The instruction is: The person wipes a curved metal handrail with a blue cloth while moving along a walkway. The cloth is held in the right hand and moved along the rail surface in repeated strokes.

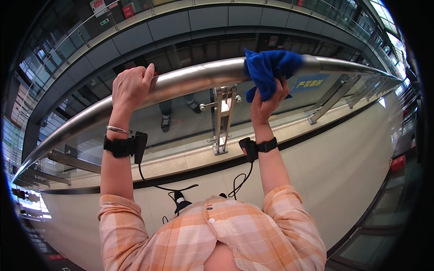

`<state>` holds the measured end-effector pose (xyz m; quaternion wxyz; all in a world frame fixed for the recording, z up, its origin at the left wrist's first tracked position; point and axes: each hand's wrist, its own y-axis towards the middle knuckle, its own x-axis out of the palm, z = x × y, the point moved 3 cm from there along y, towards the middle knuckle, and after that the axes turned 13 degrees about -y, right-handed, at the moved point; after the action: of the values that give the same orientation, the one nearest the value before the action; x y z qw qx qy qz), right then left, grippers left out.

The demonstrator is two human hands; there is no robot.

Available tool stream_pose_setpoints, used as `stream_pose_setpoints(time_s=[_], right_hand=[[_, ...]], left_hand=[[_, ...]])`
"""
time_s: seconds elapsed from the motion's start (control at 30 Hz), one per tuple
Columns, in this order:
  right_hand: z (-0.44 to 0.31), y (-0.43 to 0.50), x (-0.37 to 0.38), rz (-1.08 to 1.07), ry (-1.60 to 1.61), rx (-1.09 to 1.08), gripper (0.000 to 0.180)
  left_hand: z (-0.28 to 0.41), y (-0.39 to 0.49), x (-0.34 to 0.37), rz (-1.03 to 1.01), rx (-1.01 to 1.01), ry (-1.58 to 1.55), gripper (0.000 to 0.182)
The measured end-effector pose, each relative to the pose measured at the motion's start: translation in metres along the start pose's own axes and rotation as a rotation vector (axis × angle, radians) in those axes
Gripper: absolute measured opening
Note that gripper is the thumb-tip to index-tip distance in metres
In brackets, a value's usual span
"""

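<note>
A thick, polished metal handrail [203, 73] curves across the view in front of me. My left hand [131, 86] is closed over the rail on the left, knuckles up and thumb along its top. Further right, my right hand [271, 96] holds a crumpled blue cloth [268, 66] from below. The cloth drapes over the rail's top, and its right end is blurred. Part of the rail is hidden under it. Black straps with small devices and cables sit on both wrists.
Beneath the rail are glass panels [183, 122] and a metal post [223, 118] with bolted glass clamps. A blue sign [309, 83] with yellow writing is on the glass. A stone curb [176, 164] edges the pale floor [325, 169]. Across the drop runs another railed balcony [206, 18].
</note>
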<state>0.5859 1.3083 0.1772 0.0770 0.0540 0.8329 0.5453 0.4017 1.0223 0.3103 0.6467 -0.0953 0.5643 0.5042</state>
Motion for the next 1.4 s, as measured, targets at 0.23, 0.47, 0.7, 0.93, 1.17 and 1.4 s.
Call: stream_pose_setpoints(time_s=[0.23,0.47,0.7,0.93,1.17,1.4], right_hand=[[0.004,-0.075,0.056,-0.238,-0.026,-0.1,0.048],[0.026,-0.103,0.064,-0.584,-0.055,0.0,0.05],[0.062,-0.19,0.038,-1.017,-0.12,0.302,0.052],[0.082,-0.135,0.065,-0.567,0.614,0.724,0.049],[0.064,-0.157,0.103,-0.637,0.624,0.663,0.046],[0.108,-0.246,0.081,-1.187,-0.172,0.704,0.047]], left_hand=[[0.002,0.001,0.0,-0.037,-0.031,0.009,0.061],[0.001,0.001,0.0,-0.043,-0.059,-0.011,0.057],[0.003,-0.001,-0.002,-0.01,-0.024,-0.004,0.056],[0.003,-0.001,-0.001,-0.016,-0.048,-0.044,0.055],[-0.002,0.001,0.001,-0.018,-0.047,-0.054,0.054],[0.0,0.002,-0.001,-0.031,-0.075,-0.077,0.053]])
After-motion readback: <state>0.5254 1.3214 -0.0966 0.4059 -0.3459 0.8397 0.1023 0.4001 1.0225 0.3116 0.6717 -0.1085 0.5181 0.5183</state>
